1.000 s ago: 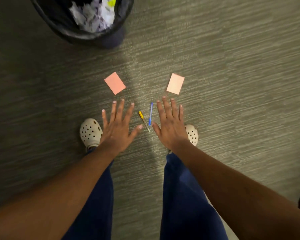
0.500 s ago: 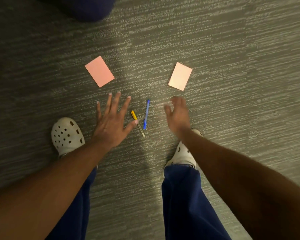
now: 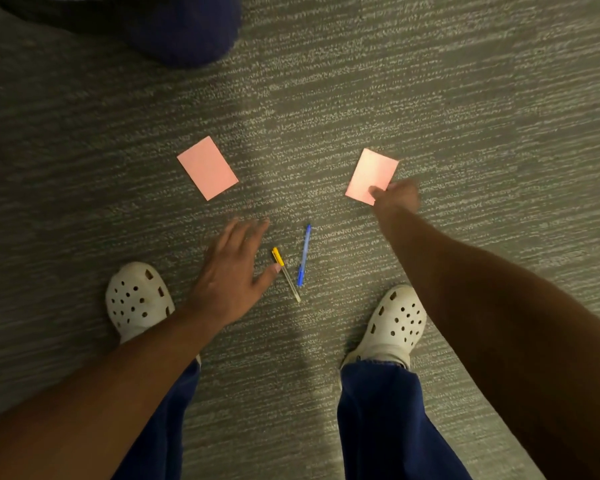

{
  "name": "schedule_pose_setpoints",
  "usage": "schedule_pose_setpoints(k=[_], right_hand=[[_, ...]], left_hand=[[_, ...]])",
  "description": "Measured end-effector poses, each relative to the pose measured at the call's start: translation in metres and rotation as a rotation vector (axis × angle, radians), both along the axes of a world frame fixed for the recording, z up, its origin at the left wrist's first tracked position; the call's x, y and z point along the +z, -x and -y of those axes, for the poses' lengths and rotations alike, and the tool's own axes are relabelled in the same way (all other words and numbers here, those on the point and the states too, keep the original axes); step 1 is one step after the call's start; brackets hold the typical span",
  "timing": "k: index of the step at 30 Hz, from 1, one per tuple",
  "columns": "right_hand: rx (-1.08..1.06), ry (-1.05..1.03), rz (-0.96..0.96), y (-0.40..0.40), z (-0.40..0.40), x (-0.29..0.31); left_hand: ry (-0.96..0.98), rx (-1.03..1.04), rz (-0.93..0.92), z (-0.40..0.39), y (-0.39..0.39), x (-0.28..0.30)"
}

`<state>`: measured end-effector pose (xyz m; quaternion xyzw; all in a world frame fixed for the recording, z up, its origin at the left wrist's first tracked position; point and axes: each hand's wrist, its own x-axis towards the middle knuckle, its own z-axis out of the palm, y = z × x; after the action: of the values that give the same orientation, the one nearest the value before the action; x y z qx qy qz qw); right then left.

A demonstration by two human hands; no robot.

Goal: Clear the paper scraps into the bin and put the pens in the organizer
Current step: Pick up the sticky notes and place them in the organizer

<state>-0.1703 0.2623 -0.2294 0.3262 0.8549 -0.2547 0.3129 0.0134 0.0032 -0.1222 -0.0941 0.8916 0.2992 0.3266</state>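
Note:
Two pink paper notes lie on the grey carpet: the left pink note (image 3: 207, 168) and the right pink note (image 3: 371, 174). My right hand (image 3: 395, 195) pinches the near corner of the right note, which still lies flat. Between my feet lie a yellow-capped pen (image 3: 286, 273) and a blue pen (image 3: 304, 255), side by side. My left hand (image 3: 234, 271) hovers with fingers spread just left of the yellow-capped pen, its thumb tip close to it. No organizer is in view.
The dark bin's base (image 3: 174, 26) shows at the top left edge. My white clogs stand at the left (image 3: 137, 299) and right (image 3: 397, 320) of the pens, below blue trouser legs. Grey carpet surrounds everything.
My right hand has reached forward and closed its fingers on the right note's corner. The view has dropped closer to the floor, and the bin has slid mostly out of frame.

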Motion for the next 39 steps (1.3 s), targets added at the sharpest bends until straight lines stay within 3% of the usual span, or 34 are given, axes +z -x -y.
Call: schedule_pose_setpoints(k=[1, 4, 9, 11, 15, 18, 22, 29, 33, 39], right_hand=[[-0.223, 0.095, -0.016, 0.006, 0.0, 0.002], [-0.184, 0.11, -0.058, -0.001, 0.013, 0.022], [-0.127, 0.668, 0.131, -0.022, 0.071, 0.07], [-0.039, 0.783, 0.247, -0.032, 0.1, 0.08], [0.178, 0.852, 0.396, -0.038, 0.157, 0.07], [0.249, 0.724, 0.316, -0.036, 0.198, 0.046], [0.52, 0.238, 0.034, -0.033, 0.247, 0.01], [0.551, -0.1, -0.002, -0.053, 0.29, -0.013], [0.358, 0.144, -0.057, -0.048, 0.28, -0.012], [-0.123, 0.665, 0.066, -0.05, 0.24, 0.049]], left_hand=[[-0.032, 0.054, 0.005, -0.001, 0.002, 0.001], [-0.14, 0.299, 0.06, -0.008, 0.015, 0.004], [-0.463, 0.868, 0.276, -0.001, 0.048, 0.003], [-0.584, 1.03, 0.291, 0.009, 0.052, 0.0], [-0.451, 1.272, 0.165, 0.04, 0.044, -0.004], [-0.412, 1.427, 0.174, 0.073, 0.03, -0.005], [-0.412, 1.534, 0.223, 0.107, 0.003, -0.005], [-0.515, 1.526, 0.209, 0.13, -0.013, -0.005], [-0.532, 1.523, 0.202, 0.129, -0.006, -0.003], [-0.468, 1.664, 0.152, 0.115, 0.008, 0.0]])
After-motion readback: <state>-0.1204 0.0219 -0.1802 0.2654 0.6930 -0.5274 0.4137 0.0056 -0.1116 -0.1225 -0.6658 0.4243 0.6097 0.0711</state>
